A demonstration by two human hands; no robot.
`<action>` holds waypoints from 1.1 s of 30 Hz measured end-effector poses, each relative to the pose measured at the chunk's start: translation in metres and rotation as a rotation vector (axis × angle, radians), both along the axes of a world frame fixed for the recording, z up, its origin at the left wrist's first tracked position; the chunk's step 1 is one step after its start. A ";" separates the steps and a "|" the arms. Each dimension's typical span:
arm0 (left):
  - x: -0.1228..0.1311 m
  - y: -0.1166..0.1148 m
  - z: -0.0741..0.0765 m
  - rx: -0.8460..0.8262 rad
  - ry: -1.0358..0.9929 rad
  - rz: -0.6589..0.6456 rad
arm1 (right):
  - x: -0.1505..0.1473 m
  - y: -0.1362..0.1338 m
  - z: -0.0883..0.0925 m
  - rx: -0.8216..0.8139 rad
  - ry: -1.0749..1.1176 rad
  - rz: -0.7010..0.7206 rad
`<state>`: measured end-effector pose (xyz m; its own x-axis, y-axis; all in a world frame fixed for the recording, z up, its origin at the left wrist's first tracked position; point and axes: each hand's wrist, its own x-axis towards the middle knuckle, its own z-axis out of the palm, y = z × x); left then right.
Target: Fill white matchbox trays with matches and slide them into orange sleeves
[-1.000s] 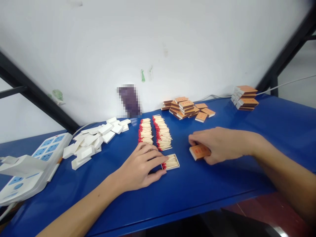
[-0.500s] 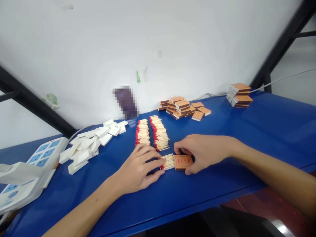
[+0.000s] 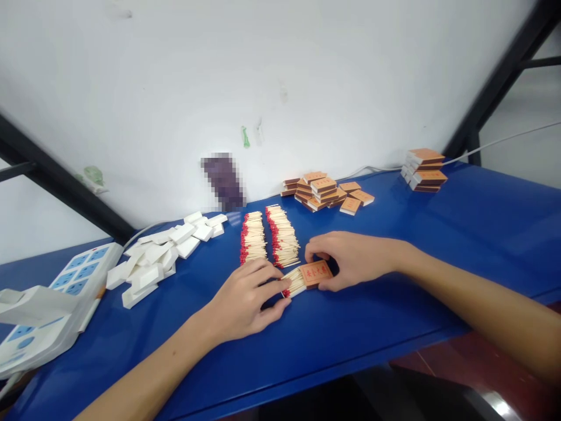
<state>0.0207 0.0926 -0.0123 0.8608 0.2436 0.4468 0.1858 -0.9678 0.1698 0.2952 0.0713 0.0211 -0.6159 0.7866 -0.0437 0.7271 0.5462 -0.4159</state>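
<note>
My left hand pinches the left end of a white tray full of red-tipped matches on the blue table. My right hand grips an orange matchbox sleeve that covers the tray's right half. Just behind lie two rows of loose matches.
A heap of empty white trays lies at the left, with a white power strip beyond it. A pile of orange matchboxes sits by the white wall, and a neat stack of matchboxes at the far right.
My right hand brought the orange sleeve leftward from the table to the filled tray and has slid it partway over the matches. My left hand stayed on the tray.
</note>
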 end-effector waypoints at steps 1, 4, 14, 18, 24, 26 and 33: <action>0.000 0.000 -0.001 0.004 -0.001 0.000 | 0.000 0.000 -0.001 0.011 0.004 0.003; 0.000 0.001 -0.002 0.014 -0.009 -0.010 | 0.001 0.000 -0.002 0.038 0.006 0.003; 0.000 0.001 -0.002 0.047 0.001 -0.006 | -0.006 -0.002 -0.004 0.033 0.036 0.025; -0.001 -0.001 -0.001 0.036 -0.011 -0.013 | -0.011 -0.003 -0.006 0.022 0.049 0.043; -0.004 0.000 0.005 0.007 0.029 -0.061 | -0.011 -0.003 -0.005 0.022 0.060 0.057; -0.005 0.000 0.006 0.006 0.045 -0.082 | -0.012 -0.004 -0.005 0.033 0.057 0.056; -0.008 0.003 0.002 -0.007 0.052 -0.096 | -0.017 -0.007 -0.007 0.033 0.080 0.068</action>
